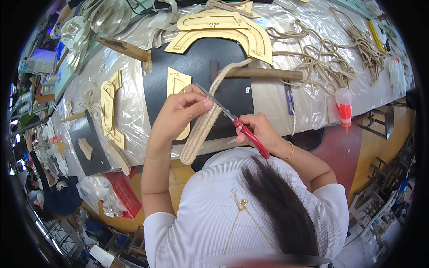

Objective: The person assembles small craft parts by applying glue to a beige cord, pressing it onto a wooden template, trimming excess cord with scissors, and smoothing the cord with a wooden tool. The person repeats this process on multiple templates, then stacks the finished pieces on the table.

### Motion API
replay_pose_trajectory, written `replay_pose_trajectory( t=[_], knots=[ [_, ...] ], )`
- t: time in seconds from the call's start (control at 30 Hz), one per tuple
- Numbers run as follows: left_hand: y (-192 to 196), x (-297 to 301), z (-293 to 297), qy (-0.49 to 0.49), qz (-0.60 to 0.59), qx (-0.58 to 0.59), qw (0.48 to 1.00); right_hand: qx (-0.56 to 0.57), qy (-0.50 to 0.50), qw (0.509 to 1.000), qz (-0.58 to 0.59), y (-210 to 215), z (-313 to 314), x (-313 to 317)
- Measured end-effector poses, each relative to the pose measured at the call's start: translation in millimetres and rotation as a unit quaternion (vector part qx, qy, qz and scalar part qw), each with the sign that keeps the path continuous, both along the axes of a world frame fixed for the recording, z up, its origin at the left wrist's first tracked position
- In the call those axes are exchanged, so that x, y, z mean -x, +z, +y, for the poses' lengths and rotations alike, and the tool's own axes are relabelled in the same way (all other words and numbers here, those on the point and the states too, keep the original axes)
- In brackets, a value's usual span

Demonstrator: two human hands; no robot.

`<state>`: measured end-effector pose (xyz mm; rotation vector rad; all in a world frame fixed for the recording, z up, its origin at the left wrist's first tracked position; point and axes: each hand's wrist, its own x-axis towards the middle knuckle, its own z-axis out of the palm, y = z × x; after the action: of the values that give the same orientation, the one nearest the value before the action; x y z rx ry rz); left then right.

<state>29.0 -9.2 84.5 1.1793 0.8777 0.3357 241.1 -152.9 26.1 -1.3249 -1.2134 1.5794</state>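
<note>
My left hand (181,109) pinches a flat elongated coil of beige rope (201,131) near its upper end, with the thumb and fingers closed. My right hand (260,128) is wrapped round the handles of red-handled scissors (250,137). Their metal blades lie across the rope at the top of the coil, beside my left fingertips. Whether the blades are parted around the rope I cannot tell. A loose rope end (228,69) runs from there up to the yellow templates. The coil hangs over the table's near edge.
Below the hands' far side lies a black board (154,100). A hammer (263,73) rests on it, near yellow curved templates (214,21). Tangled rope (328,58), a blue cutter (290,100) and a red-filled squeeze bottle (344,109) are on the right. A red crate (123,194) stands lower left.
</note>
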Motion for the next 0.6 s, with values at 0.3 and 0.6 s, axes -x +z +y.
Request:
replay_pose_trajectory(
  t=[0.3, 0.6],
  knots=[
    [-11.8, 21.8, -0.8, 0.064, -0.045, 0.025, 0.997, -0.094, 0.035, 0.978, -0.180, 17.2, 2.9, -22.6],
    [-40.7, 17.6, -4.4, 0.178, -0.034, 0.063, 0.981, -0.182, -0.026, 0.888, -0.421, 1.5, -7.5, -50.6]
  ],
)
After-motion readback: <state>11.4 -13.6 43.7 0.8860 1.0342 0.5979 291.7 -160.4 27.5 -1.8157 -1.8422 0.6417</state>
